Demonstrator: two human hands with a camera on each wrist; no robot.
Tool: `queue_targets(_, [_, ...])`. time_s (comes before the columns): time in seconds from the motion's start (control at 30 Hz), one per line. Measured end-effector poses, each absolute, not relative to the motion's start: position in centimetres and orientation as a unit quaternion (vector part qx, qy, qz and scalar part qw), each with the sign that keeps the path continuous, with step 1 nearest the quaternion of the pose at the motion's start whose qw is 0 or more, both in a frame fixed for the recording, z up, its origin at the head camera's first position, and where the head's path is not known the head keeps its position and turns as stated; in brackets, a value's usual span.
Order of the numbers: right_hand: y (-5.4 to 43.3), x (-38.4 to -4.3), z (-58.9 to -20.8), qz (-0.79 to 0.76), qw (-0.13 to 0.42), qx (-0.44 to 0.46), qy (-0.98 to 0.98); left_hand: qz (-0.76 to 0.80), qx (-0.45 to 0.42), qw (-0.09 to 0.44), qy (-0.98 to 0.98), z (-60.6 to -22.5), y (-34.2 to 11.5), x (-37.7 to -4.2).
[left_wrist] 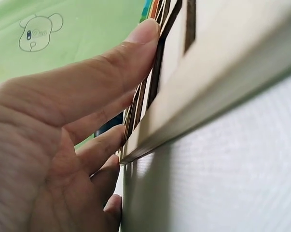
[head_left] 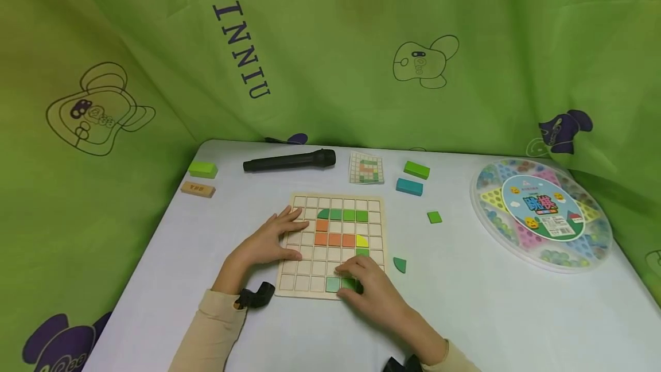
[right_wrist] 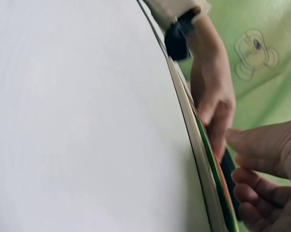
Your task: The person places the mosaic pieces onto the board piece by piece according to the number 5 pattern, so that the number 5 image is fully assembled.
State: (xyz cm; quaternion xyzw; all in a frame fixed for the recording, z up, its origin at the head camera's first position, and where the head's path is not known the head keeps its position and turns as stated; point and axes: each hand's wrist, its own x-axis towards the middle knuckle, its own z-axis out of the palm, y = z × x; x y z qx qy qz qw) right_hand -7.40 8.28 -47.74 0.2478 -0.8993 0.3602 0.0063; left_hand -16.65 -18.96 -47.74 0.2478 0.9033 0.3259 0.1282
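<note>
A square wooden grid board (head_left: 304, 283) lies on the white table, with green, orange and yellow tiles set in several cells. My left hand (head_left: 268, 238) rests on its left side, fingers spread; in the left wrist view the thumb (left_wrist: 135, 41) presses on the board's face near the edge. Over the lower right part of the board is my right hand (head_left: 376, 291), its fingers loosely bent, close to the dark green tile (head_left: 348, 283) in the bottom row. In the right wrist view that hand (right_wrist: 266, 179) shows nothing between thumb and fingers. It hides the board's lower right corner.
Right of the board lie a green quarter-round tile (head_left: 400, 264) and a green square tile (head_left: 435, 217). Behind it are a pattern card (head_left: 366, 167), a black microphone (head_left: 289, 161), and green (head_left: 416, 169) and blue (head_left: 409, 186) blocks. A round game box (head_left: 542, 214) sits far right.
</note>
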Motion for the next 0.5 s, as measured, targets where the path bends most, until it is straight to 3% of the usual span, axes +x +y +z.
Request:
queue_targets(0.3, [13.0,-8.0,-47.3,0.363,0.056,0.188,-0.911,0.323,0.236,0.134,0.907,-47.5,-18.8,-16.6])
queue_targets(0.5, [16.3,-8.1,-47.7,0.344,0.059,0.107,-0.931,0.319,0.241,0.131,0.907,-47.4,-18.9,-16.6])
